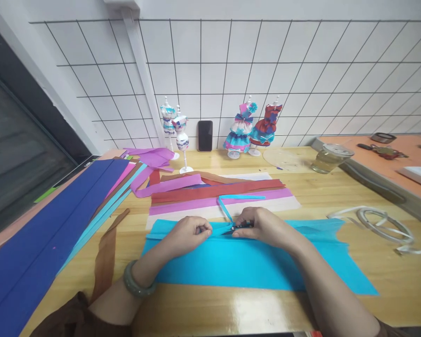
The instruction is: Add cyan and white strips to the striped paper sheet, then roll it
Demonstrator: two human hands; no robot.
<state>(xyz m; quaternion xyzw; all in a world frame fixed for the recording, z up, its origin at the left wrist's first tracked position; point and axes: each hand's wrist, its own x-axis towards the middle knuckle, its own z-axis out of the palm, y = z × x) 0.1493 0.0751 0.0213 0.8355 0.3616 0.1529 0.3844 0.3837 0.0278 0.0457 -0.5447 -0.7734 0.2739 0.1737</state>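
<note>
A thick, smooth, rounded bangle (132, 285) in grey-green circles the left wrist. The left sleeve (80, 319) is dark brown, loose and creased, ending near the elbow; only a corner of the right sleeve (389, 329), also dark brown, shows.

At upper centre, a black phone (205, 136) stands by the white tiled wall (214, 78); right of it is a small mannequin (267, 122) in a red-and-blue dress. Toward the right edge sit a cup (330, 159) of yellowish liquid and, lower, a coiled pale cable (363, 219).
</note>
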